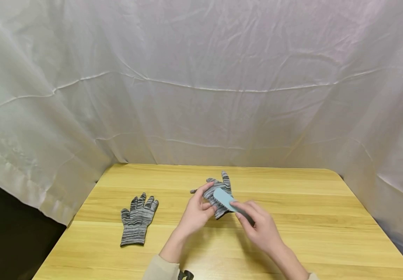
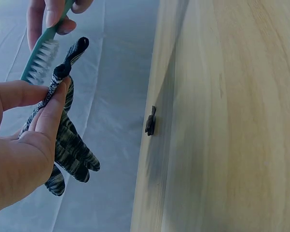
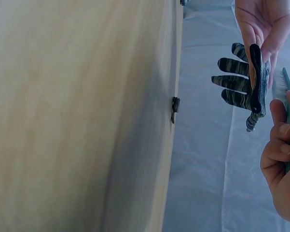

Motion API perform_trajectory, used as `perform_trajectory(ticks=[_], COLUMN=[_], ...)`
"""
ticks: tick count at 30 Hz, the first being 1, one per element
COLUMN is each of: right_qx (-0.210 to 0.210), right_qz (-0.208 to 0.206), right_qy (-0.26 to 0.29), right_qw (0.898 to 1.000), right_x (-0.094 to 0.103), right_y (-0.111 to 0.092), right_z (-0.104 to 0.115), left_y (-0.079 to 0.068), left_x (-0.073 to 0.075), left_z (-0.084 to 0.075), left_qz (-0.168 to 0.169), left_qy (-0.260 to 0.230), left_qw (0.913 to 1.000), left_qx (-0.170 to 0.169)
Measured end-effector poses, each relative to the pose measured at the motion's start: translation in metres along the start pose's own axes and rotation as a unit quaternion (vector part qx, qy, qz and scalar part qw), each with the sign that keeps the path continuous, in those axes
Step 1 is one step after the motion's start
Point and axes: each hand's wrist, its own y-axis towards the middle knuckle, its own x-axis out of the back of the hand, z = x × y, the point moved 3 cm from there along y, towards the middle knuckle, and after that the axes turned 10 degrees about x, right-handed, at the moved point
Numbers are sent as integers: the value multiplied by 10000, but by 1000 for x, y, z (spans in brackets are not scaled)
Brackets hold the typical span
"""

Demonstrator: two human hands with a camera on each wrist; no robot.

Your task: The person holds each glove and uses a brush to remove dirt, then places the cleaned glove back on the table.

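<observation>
Above the table, my left hand (image 1: 195, 212) pinches a grey-and-black striped knit glove (image 1: 219, 186) between thumb and fingers, its fingers pointing away from me. My right hand (image 1: 262, 227) grips a light blue brush (image 1: 224, 199) by its handle. In the head view the brush head overlaps the glove's palm. White bristles face the glove in the left wrist view, close beside its knit surface (image 2: 70, 135). A second striped glove (image 1: 138, 219) lies flat on the table to the left, cuff toward me.
The wood-grain table (image 1: 310, 233) spreads under both hands. Pale curtains (image 1: 222, 116) hang behind it and at both sides. A small black clip (image 2: 151, 122) sits at the table's edge in the left wrist view.
</observation>
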Motion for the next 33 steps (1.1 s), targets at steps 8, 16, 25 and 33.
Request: perform_trajectory(ticks=[8, 16, 25, 33], right_qx=[171, -184, -222, -197], right_qz=[105, 524, 649, 630], right_qy=[137, 60, -90, -189], right_qw=[9997, 9984, 9976, 9976], right_x=[-3, -6, -5, -3], right_y=[1, -3, -3, -2], right_z=[5, 1, -1, -2], left_y=[-1, -1, -1, -1], left_x=[-2, -3, -3, -3], left_z=[-1, -1, -1, 1], left_qz=[126, 139, 129, 128], left_qy=[-133, -149, -64, 21], left_qw=[9998, 9998, 9999, 9999], left_qx=[-60, -21, -45, -79])
